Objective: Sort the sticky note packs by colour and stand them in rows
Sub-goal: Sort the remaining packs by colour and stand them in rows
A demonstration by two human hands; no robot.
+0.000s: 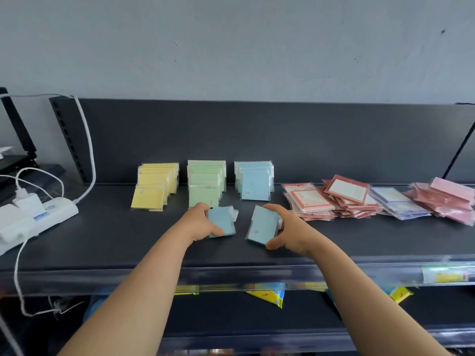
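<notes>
Three rows of sticky note packs stand on the dark shelf [102, 240]: a yellow row [154, 186], a green row [205, 183] and a blue row [254, 181]. In front of them my left hand [199, 223] grips a small bunch of blue packs [222, 222]. My right hand [281, 228] holds another bunch of blue packs [263, 224], tilted on edge. Both bunches rest on or just above the shelf, a short gap between them.
Loose heaps lie flat at the right: red-bordered packs [334, 201], purple-blue packs [398, 204] and pink packs [447, 201]. A white power strip [38, 217] with chargers and cables sits at the left. The shelf's back panel [257, 140] rises behind the rows.
</notes>
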